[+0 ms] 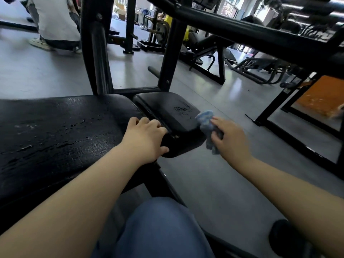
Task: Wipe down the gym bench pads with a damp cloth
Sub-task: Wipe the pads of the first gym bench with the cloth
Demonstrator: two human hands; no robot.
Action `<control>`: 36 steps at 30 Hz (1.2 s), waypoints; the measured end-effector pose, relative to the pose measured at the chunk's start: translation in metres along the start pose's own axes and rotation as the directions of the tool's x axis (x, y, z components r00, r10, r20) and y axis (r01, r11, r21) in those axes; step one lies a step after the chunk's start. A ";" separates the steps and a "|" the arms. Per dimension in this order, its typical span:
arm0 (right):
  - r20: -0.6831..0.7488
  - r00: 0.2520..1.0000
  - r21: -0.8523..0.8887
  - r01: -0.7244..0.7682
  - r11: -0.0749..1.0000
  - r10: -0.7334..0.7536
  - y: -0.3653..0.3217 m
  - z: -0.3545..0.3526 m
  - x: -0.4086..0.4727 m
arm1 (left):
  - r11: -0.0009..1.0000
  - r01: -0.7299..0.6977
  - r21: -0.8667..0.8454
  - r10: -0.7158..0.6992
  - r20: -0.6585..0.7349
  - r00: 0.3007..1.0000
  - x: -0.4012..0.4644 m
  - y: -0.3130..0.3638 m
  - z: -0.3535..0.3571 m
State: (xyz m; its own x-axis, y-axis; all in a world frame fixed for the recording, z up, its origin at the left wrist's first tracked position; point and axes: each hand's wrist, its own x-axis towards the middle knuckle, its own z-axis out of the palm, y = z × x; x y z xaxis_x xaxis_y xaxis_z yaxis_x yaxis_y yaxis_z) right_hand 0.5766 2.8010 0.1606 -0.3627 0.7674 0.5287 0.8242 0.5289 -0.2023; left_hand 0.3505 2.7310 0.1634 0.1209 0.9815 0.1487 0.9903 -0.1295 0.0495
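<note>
A long black bench pad (55, 131) with cracked, wet-looking vinyl fills the left of the view. A smaller black seat pad (167, 110) adjoins it on the right. My left hand (145, 136) rests at the gap between the two pads, fingers curled over the near corner of the small pad. My right hand (230, 138) grips a crumpled blue cloth (207, 125) against the right edge of the small pad. Part of the cloth hangs below my fingers.
Black steel uprights (96, 53) and a sloping black bar (232, 28) stand over the bench. Grey floor (214, 174) lies to the right, with another black frame (279, 108) and an orange panel (320, 97). A person's legs (55, 25) are at the far left. My knee in jeans (158, 229) is below.
</note>
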 end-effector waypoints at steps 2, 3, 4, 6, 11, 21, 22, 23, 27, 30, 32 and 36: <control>-0.086 0.982 0.082 -0.160 0.984 0.167 -0.001 -0.001 0.001 | 1.000 0.011 0.012 -0.011 -0.010 1.000 0.002 0.000 0.001; -0.091 0.978 0.126 -0.175 0.976 0.187 -0.009 0.002 0.000 | 1.000 0.026 0.013 -0.026 -0.020 0.999 0.003 -0.001 0.002; -0.074 0.985 0.155 -0.142 0.978 0.155 -0.020 0.007 -0.003 | 0.999 0.043 0.011 -0.043 -0.039 0.998 0.004 -0.001 0.003; -0.007 1.000 0.166 0.028 0.986 -0.027 -0.042 0.025 -0.013 | 0.997 0.075 0.012 -0.074 -0.083 0.994 0.005 0.001 0.006; 0.097 0.984 0.109 0.137 0.985 -0.147 -0.068 0.056 -0.022 | 0.996 0.083 0.020 -0.078 -0.183 0.980 0.008 0.009 0.013; 0.170 0.959 0.042 -0.239 0.970 0.229 -0.003 0.060 0.015 | 0.997 -0.074 -0.010 0.070 -0.224 0.972 0.015 0.023 0.025; 0.177 0.963 0.013 -0.211 0.977 0.205 -0.007 0.065 0.012 | 0.997 -0.081 -0.014 0.075 -0.256 0.964 0.018 0.023 0.028; 0.186 0.970 -0.004 -0.156 0.988 0.154 -0.012 0.069 0.005 | 0.997 -0.075 0.005 0.074 -0.271 0.960 0.021 0.024 0.028; 0.222 0.926 0.095 -0.332 0.939 0.305 -0.012 0.067 0.006 | 0.999 -0.036 0.017 0.039 -0.217 0.975 0.030 0.035 0.024; 0.274 0.888 0.102 -0.409 0.907 0.369 0.005 0.064 0.038 | 0.999 -0.022 0.037 0.030 -0.206 0.978 0.040 0.035 0.018; 0.329 0.871 0.061 -0.405 0.912 0.365 0.019 0.067 0.062 | 1.000 -0.015 0.021 0.018 -0.171 0.985 0.044 0.033 0.015; 0.474 0.829 -0.036 -0.319 0.947 0.297 0.038 0.080 0.106 | 0.999 -0.021 0.044 0.027 -0.140 0.990 0.047 0.028 0.012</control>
State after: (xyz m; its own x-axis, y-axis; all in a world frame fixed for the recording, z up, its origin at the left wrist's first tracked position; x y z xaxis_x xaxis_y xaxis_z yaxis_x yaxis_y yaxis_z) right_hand 0.5345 2.9317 0.1431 -0.2615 0.9651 -0.0125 0.9121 0.2429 -0.3302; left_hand 0.3846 2.7747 0.1598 0.1366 0.9483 0.2866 0.9897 -0.1434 0.0030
